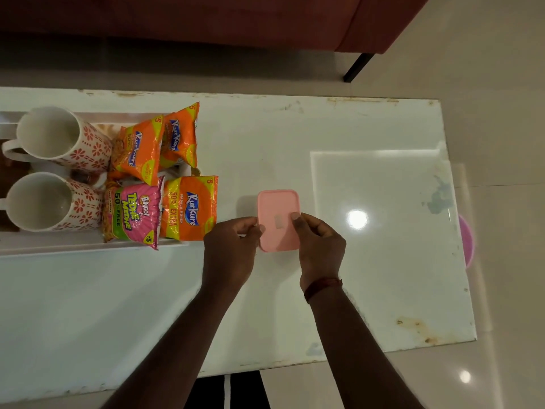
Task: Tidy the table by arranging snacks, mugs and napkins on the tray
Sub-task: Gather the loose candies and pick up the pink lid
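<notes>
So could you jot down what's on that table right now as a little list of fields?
surface: white table
tray: white, at table's left end
mugs: two, patterned, upper mug, lower mug, both in tray
snacks: three orange packets, one pink packet, at tray's right end
pink box: lidded, right of tray
left hand: on box's left edge
right hand: on box's right side
</notes>
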Demonstrator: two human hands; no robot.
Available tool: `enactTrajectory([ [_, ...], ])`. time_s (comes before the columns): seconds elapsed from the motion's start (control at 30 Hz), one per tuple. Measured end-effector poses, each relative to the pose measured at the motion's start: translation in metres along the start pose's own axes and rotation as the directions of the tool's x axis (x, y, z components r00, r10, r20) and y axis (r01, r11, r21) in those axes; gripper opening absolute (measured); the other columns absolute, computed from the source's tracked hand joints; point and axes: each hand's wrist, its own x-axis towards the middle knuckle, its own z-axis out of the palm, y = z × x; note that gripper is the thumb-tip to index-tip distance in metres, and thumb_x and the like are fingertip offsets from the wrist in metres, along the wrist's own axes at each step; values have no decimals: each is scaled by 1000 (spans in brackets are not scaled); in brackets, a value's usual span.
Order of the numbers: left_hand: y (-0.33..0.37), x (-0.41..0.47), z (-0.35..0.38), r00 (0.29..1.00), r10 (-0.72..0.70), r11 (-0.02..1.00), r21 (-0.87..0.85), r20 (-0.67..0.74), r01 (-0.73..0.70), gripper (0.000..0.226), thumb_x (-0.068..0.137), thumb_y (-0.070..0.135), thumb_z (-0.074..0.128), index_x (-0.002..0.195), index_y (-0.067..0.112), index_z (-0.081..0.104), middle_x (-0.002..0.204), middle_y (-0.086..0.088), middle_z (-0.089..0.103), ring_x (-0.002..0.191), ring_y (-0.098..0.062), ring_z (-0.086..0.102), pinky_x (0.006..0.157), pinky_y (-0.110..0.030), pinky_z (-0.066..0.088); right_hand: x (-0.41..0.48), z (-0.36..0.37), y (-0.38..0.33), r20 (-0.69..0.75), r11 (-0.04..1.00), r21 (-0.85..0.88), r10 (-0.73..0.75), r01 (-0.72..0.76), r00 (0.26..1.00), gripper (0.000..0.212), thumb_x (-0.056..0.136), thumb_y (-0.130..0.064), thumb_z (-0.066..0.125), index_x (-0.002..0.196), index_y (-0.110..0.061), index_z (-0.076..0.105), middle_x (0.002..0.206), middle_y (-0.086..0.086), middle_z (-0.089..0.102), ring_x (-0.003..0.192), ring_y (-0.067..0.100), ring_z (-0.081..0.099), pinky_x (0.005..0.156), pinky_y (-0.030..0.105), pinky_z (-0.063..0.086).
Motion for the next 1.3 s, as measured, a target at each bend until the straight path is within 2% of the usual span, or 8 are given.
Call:
enactTrajectory([
  [0.13, 2, 8, -1, 999, -37, 999, 40, 26, 36, 28, 86, 21, 72, 111, 9, 72, 103, -7, 75, 88, -20, 72, 77, -35, 60, 2, 0, -2, 48, 1000, 5, 12, -13, 999, 13, 77, -26, 80, 67, -31, 75, 75, -13, 76, 71, 0, 68, 66, 22, 53],
  [0.33, 8, 10, -3, 995, -82, 996, 39, 51, 80, 27, 85, 20, 73, 109, 8, 73, 100, -7, 76, 84, -18, 72, 75, -38, 61, 0, -5, -7, 96, 996, 17, 89, -91, 991, 8, 78, -27, 81, 75, -21, 76, 81, -3, 76, 82, 18, 69, 74, 35, 59],
  [0.43, 4, 4, -1, 995, -71, 997, 12, 66, 71, 29, 88, 23, 69, 113, 8, 70, 105, -8, 75, 88, -18, 71, 76, -38, 61, 0, -13, -7, 197, 985, 65, 148, -163, 969, 8, 78, -26, 81, 78, -19, 77, 84, 0, 76, 82, 17, 67, 71, 31, 58],
  [0.57, 3, 3, 1, 1000, -29, 999, 43, -1, 29, 35, 92, 30, 63, 120, 8, 67, 114, -7, 72, 94, -13, 63, 62, -10, 43, -4, -24, 3, 251, 982, 77, 148, -173, 956, 15, 78, -29, 80, 91, -22, 78, 91, -3, 77, 84, 12, 67, 70, 24, 54],
  [0.67, 15, 19, 2, 997, 29, 999, 25, -75, -28, 34, 96, 28, 57, 121, 7, 65, 118, -8, 70, 97, -13, 61, 61, -3, 36, -12, -29, 13, 217, 982, 58, 165, -181, 962, 24, 76, -28, 82, 99, -21, 77, 92, -2, 77, 84, 13, 69, 73, 26, 56],
  [0.8, 29, 45, 7, 998, 28, 1000, -2, -60, -28, 33, 97, 30, 54, 120, 10, 68, 117, -7, 71, 102, -21, 66, 76, -25, 53, -23, -28, 19, 165, 968, 137, 186, -209, 969, 13, 77, -22, 82, 89, -18, 78, 76, 0, 74, 68, 12, 64, 71, 27, 58],
  [0.93, 26, 56, 8, 1000, -24, 1000, -13, 4, 24, 29, 94, 30, 61, 111, 10, 72, 105, -8, 74, 92, -24, 68, 80, -42, 59, -23, -28, 18, 145, 943, 220, 222, -250, 964, 13, 78, -17, 82, 88, -10, 77, 79, 5, 76, 70, 13, 70, 68, 24, 57],
  [1.3, 36, 43, 4, 997, 65, 996, 62, -37, -62, 27, 96, 25, 57, 113, 8, 71, 106, -9, 74, 92, -19, 68, 73, -27, 53, -28, -24, 4, 117, 908, 273, 297, -318, 948, 5, 76, -7, 82, 78, -9, 77, 81, 10, 77, 75, 19, 72, 66, 25, 60],
])
